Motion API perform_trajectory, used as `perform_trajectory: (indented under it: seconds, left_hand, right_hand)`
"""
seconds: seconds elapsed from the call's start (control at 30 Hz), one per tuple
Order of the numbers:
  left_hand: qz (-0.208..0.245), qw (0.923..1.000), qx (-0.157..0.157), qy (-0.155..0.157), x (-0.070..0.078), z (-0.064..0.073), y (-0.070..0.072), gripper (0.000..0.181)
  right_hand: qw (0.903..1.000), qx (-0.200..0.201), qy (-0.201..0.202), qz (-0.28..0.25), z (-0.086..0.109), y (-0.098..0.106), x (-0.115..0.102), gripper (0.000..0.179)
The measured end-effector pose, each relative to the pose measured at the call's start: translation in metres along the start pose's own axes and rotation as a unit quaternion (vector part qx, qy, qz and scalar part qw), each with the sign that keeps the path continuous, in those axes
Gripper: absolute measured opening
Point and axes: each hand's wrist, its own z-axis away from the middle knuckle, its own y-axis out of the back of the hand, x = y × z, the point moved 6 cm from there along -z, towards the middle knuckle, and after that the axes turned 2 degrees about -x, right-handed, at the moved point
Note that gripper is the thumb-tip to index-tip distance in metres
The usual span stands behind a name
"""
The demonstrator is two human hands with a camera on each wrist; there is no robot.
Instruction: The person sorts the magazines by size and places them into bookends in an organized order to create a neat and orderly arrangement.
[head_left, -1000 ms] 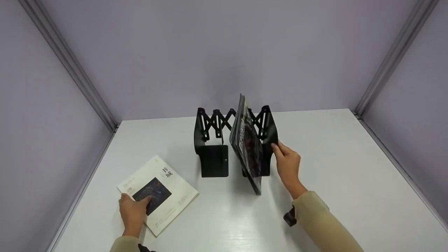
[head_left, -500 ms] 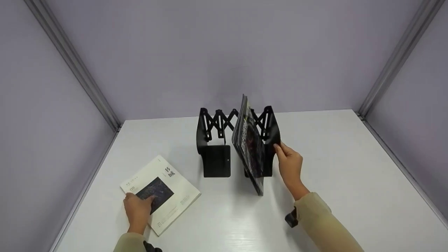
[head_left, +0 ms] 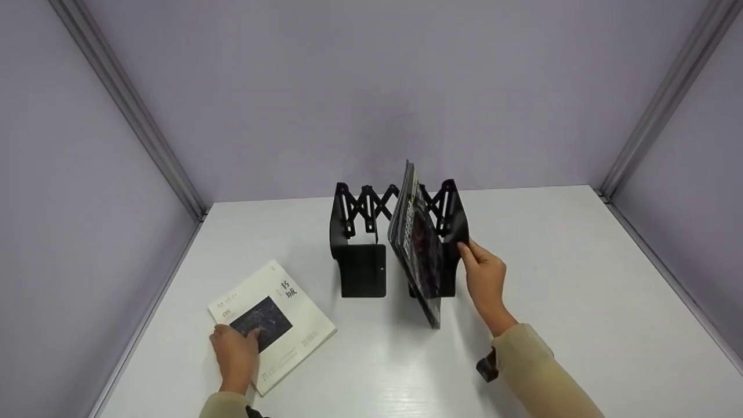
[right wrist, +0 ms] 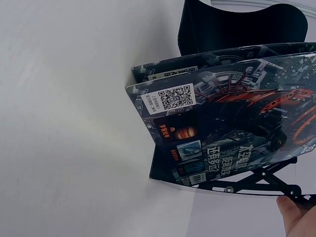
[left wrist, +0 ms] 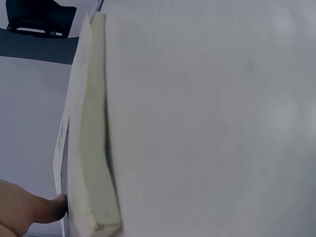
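Observation:
A white book (head_left: 299,322) with a dark square picture lies at an angle on the table at the front left. My left hand (head_left: 235,355) grips its left edge, thumb over the cover; in the left wrist view the book's thick page edge (left wrist: 96,138) shows. A black expandable bookend rack (head_left: 363,273) with crossed links stands at the back middle. Several dark magazines (head_left: 421,255) lean upright in its right part, their front ends jutting out. My right hand (head_left: 486,281) pinches the rack's right panel, its fingers partly hidden. The right wrist view shows a magazine cover (right wrist: 237,113) with orange art.
The white table (head_left: 557,261) reaches back to a pale wall (head_left: 290,104). Side walls with grey metal corner posts enclose it at left and right. Between the rack's left panel and the magazines there is a gap.
The head view has shifted slightly, so everything sits a little farther right and lower. Both hands keep their hold on the book and the rack.

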Motion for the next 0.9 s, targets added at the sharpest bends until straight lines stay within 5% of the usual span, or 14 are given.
perform_trajectory:
  seconds: [0.2, 0.43, 0.7, 0.9]
  left_hand:
    - [-0.028, 0.9995, 0.012, -0.01, -0.001, 0.003, 0.002, 0.08]
    - [0.024, 0.9994, 0.013, -0.022, 0.008, 0.001, -0.001, 0.078]
    - [0.062, 0.998, 0.012, -0.001, 0.007, 0.001, -0.006, 0.081]
    - [0.029, 0.9992, 0.028, -0.001, 0.008, 0.002, -0.002, 0.083]
  right_hand:
    - [1.0, 0.0, 0.002, -0.001, 0.002, 0.0, -0.003, 0.027]
    - [1.0, -0.004, -0.002, -0.008, 0.001, -0.002, -0.003, 0.029]
    - [1.0, -0.002, 0.002, -0.008, 0.003, -0.002, -0.003, 0.029]
    - [1.0, -0.003, 0.004, 0.003, 0.004, -0.002, -0.004, 0.029]
